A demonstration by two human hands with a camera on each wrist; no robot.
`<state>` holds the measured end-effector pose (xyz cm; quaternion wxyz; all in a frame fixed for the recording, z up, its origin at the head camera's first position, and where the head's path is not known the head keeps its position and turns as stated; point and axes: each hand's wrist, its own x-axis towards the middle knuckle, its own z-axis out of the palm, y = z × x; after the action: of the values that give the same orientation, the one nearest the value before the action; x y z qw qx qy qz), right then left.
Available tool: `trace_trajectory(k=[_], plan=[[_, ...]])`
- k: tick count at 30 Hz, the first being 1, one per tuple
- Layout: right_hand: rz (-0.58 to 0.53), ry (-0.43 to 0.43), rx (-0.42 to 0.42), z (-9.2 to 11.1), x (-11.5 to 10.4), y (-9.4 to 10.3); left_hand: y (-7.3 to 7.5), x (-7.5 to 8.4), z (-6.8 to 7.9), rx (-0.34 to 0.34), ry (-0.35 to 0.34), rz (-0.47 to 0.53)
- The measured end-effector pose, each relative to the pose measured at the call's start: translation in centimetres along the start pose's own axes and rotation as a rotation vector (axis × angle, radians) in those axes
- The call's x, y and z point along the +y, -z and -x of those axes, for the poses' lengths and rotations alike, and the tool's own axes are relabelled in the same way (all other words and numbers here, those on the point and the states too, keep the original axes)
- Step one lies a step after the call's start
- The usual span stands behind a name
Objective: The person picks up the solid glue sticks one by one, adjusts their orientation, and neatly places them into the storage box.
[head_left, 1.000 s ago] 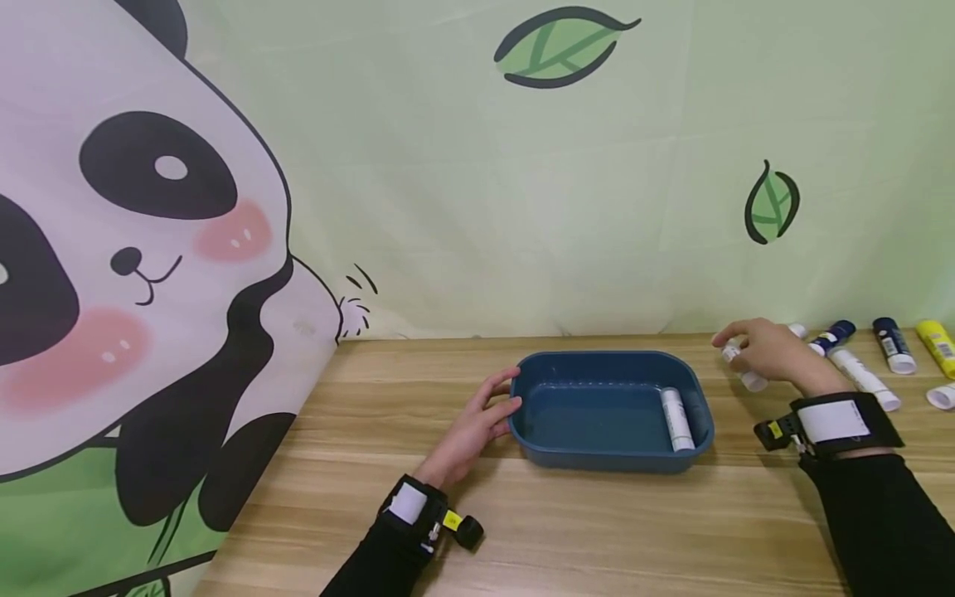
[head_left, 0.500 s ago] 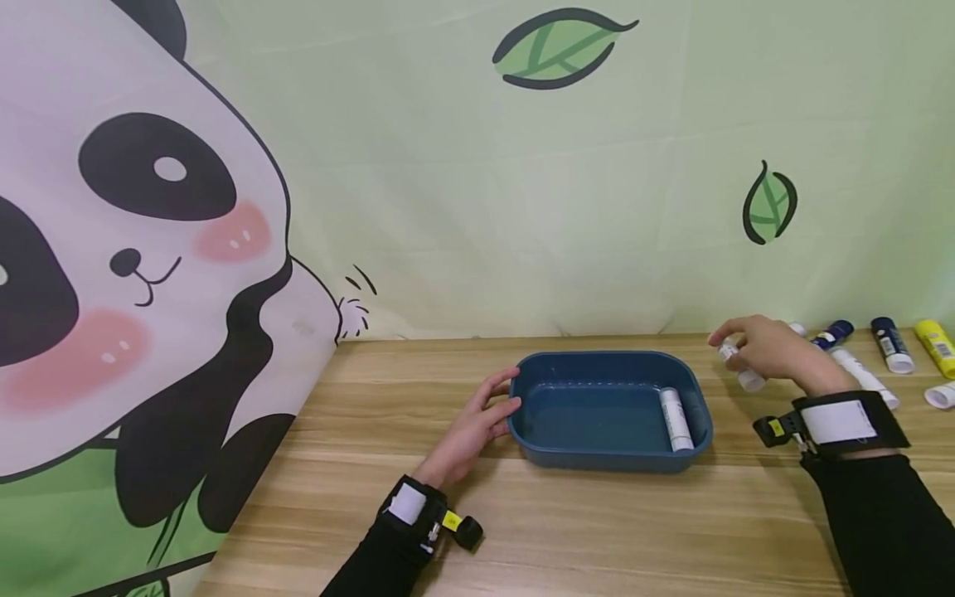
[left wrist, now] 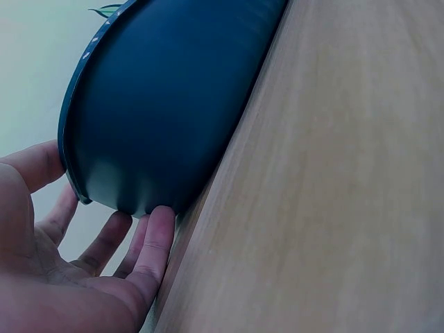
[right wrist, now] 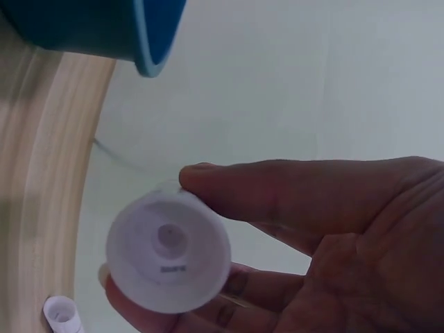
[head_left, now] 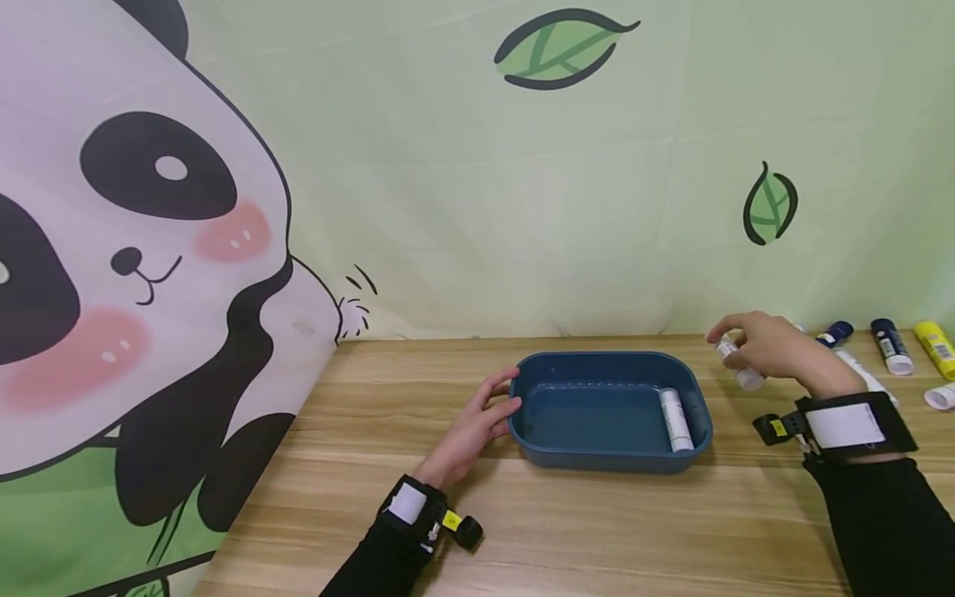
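A blue rectangular bin (head_left: 597,452) stands on the table with one white glue stick (head_left: 676,420) lying at its right end. My left hand (head_left: 466,435) rests against the bin's left end. Its fingers touch the rim and outer wall in the left wrist view, where the bin's blue side (left wrist: 159,104) fills the upper part. To the right of the bin, my right hand (head_left: 772,352) pinches a second white glue stick (head_left: 748,379) between thumb and fingers. The right wrist view shows this stick's round hollow base (right wrist: 168,253) facing the camera.
At the far right lie a navy glue stick (head_left: 891,347), a yellow one (head_left: 936,348), a white one (head_left: 942,398) and others partly behind my right hand. A printed panda backdrop (head_left: 448,207) stands along the back edge of the wooden table (head_left: 597,531).
My right hand, with the white glue stick, has drifted slightly left and up, away from the other sticks. The left hand and the bin have stayed in place.
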<state>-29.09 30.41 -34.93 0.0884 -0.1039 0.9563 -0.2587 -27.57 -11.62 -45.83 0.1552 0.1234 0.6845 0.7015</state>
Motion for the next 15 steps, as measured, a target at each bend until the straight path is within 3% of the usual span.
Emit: trace_trajectory(k=[15], plan=[[-0.041,0.026,-0.024,0.7,-1.2,0.4,0.0,-0.1,-0.1,0.001,0.003,-0.003]])
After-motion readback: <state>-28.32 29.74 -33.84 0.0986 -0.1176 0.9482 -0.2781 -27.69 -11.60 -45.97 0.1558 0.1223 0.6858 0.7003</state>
